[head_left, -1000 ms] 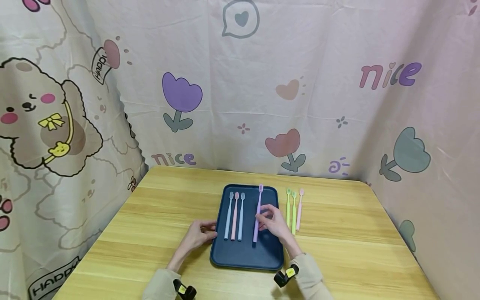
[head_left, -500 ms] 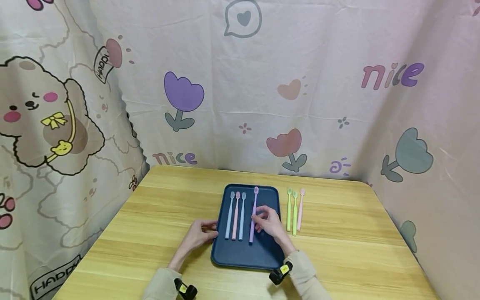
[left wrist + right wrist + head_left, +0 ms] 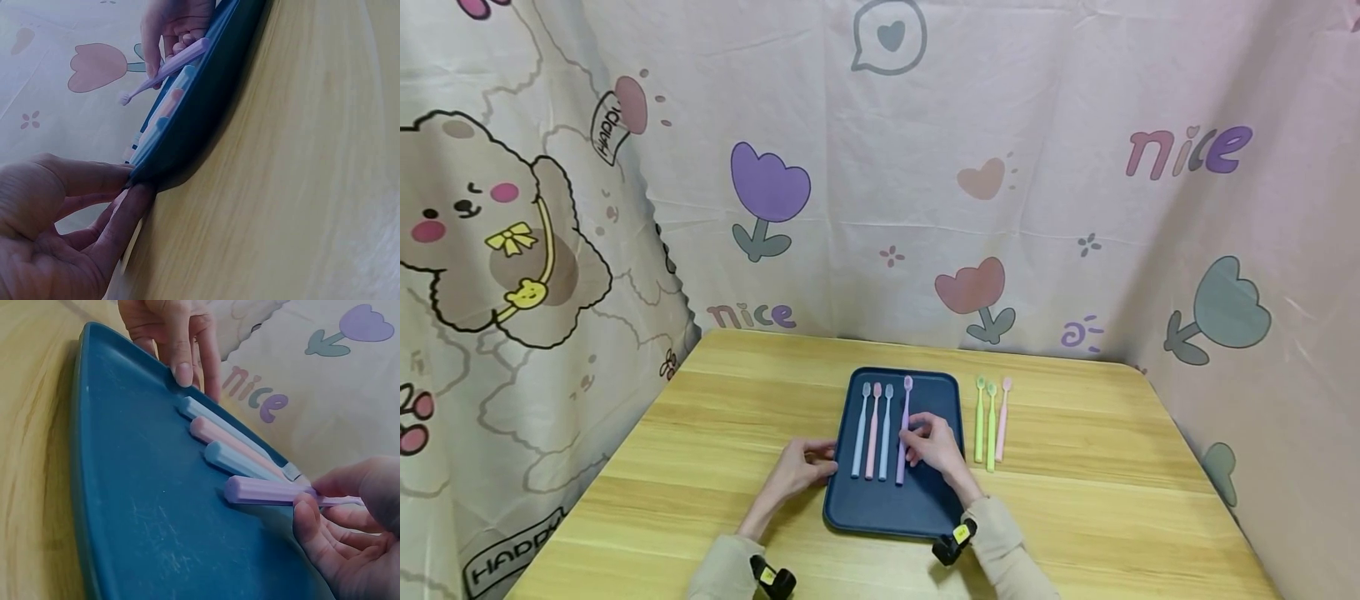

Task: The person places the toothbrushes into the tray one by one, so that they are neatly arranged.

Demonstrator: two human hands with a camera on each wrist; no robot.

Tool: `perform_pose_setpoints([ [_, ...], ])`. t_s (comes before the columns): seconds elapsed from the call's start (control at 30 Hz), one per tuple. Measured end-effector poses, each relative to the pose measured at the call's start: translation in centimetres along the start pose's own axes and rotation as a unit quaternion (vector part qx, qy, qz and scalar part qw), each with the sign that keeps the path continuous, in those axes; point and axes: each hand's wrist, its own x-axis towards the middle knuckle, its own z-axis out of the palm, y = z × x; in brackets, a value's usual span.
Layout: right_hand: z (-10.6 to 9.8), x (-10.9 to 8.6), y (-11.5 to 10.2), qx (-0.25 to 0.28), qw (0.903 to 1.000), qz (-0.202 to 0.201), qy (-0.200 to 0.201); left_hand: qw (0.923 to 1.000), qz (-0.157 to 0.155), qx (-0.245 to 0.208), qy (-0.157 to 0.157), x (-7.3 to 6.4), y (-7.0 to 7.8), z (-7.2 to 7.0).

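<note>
A purple toothbrush (image 3: 901, 454) is pinched between the thumb and fingers of my right hand (image 3: 936, 442), over the dark blue tray (image 3: 887, 512). To its left, a blue toothbrush (image 3: 883, 454), a pink toothbrush (image 3: 872, 450) and another blue toothbrush (image 3: 857, 454) lie side by side in the tray, heads pointing away. My left hand (image 3: 801, 467) holds the tray's left rim; the left wrist view shows thumb and fingers (image 3: 128, 215) pinching that edge. In the right wrist view the purple handle (image 3: 262, 490) sits close beside the nearest blue one.
Right of the tray, two green toothbrushes (image 3: 991, 433) and a pink toothbrush (image 3: 1002, 429) lie on the wooden table (image 3: 1075, 483). A printed curtain (image 3: 880, 167) hangs behind the table, and another patterned curtain (image 3: 482, 392) at the left.
My right hand has moved left with the purple toothbrush, bringing it closer to the row of toothbrushes in the tray. My left hand stays at the tray's rim.
</note>
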Motion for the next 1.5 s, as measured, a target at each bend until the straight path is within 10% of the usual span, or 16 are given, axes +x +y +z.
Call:
perform_pose_setpoints([
  [1.5, 0.5, -0.3, 0.6, -0.069, 0.9969, -0.030, 0.023, 1.0000, -0.003, 0.004, 0.001, 0.1, 0.1, 0.0],
])
